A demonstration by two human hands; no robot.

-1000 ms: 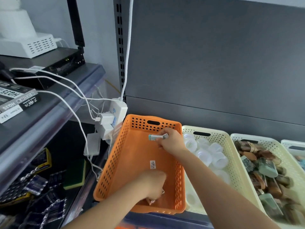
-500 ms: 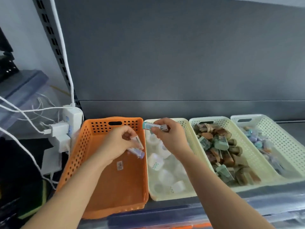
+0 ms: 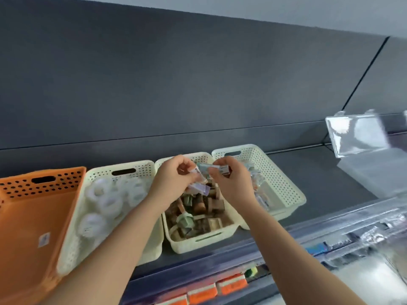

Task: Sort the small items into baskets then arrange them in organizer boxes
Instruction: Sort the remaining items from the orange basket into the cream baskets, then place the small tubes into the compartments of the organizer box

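Note:
Four baskets stand in a row on a dark shelf. The orange basket (image 3: 26, 208) at the left holds only a small sticker. Beside it a cream basket (image 3: 132, 168) holds white round pieces. The middle cream basket (image 3: 198, 241) is full of brown and green small items. My left hand (image 3: 174, 181) hovers over it, shut on a few small wrapped items, one purple-tipped. My right hand (image 3: 233, 183) is shut on a small green-and-white tube (image 3: 209, 167). The rightmost cream basket (image 3: 279, 179) holds pale packets, partly hidden by my right hand.
A clear plastic label holder (image 3: 356, 135) juts from the shelf at the right. A clear front rail (image 3: 352, 227) runs along the shelf edge, with orange boxes (image 3: 215, 289) on the shelf below. Grey back panels rise behind the baskets.
Both hands have moved right from the orange basket to above the brown-item basket, each still holding its items. The view has swung right, so the power strip and cables have left the frame.

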